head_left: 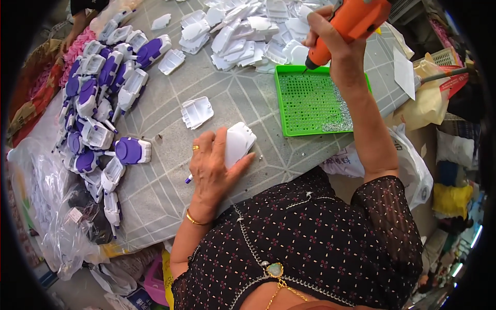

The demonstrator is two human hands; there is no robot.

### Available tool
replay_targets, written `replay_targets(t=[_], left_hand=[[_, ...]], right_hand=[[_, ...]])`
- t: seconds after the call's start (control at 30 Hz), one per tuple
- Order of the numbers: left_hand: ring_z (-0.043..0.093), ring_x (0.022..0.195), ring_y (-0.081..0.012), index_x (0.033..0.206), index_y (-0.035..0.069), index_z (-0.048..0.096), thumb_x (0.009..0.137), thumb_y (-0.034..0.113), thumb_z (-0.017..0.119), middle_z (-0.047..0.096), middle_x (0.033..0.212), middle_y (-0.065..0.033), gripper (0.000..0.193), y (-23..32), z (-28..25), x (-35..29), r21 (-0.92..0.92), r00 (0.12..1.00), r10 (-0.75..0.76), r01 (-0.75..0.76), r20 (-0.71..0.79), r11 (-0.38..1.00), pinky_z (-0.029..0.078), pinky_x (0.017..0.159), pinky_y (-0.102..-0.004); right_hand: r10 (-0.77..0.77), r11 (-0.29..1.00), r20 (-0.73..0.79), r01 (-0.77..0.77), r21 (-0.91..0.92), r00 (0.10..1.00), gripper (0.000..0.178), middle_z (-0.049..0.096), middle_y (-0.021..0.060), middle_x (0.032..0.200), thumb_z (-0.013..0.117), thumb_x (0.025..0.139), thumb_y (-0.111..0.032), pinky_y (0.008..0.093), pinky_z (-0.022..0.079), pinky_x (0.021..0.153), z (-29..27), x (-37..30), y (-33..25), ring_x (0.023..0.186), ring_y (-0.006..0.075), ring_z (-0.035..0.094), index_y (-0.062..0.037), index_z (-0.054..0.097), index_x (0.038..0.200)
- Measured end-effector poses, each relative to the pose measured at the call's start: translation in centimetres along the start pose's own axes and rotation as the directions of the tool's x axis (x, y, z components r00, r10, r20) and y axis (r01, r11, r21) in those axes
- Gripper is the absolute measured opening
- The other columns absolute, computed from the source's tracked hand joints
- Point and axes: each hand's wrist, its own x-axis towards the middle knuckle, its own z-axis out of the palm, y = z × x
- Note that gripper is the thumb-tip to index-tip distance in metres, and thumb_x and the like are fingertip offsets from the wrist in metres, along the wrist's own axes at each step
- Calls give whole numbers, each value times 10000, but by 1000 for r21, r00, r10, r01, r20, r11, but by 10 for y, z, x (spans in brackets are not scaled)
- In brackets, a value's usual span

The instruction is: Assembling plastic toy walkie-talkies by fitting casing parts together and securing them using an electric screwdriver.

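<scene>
My left hand (209, 163) rests on a white plastic housing (240, 143) with its fingers curled over it, pinning it to the table. A small purple-tipped stub (188, 179) pokes out beneath this hand. My right hand (343, 49) grips an orange electric screwdriver (354, 23), its bit pointing down over the far left edge of a green tray (279, 98). Small screws stand in rows of holes across that tray, and loose silvery ones (338, 125) lie heaped at its near right. A single white plastic shell (197, 112) lies beyond my left hand.
Purple-and-white assembled pieces (98, 98) are heaped at the left of the table. White shells (253, 31) pile up at the far side. Clear plastic bags (46, 206) hang over the near left edge. At far left, another person's arm (80, 23) shows.
</scene>
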Motion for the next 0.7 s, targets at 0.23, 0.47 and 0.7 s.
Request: replay_targets(t=[0.23,0.47,0.7], left_hand=[[613,1015,-396,1282,-31,614,738,314,881,609,1140,-212,698,-4,5,-1,-39,999,27,-29,-38,999,522,872,-464],[621,1001,-395,1267,-40,617,721,277,889,624,1132,-216,688,-7,7,0,-75,998,32,-37,-61,997,525,861,-462],[623,988,-386,1261,-39,622,704,273,895,627,1128,-207,694,-10,8,0,-77,998,23,-28,-65,997,527,843,-458]], right_hand=[[22,996,138,-34,88,990,197,548,5,696,713,934,-195,332,535,649,-4,-15,20,594,118,557,-64,568,909],[-25,983,182,-9,182,983,194,533,8,717,700,944,-188,344,532,684,-2,-12,33,621,120,553,-76,544,914],[-22,991,174,-1,132,985,182,533,9,743,685,958,-188,349,535,694,1,-13,36,634,125,556,-69,548,943]])
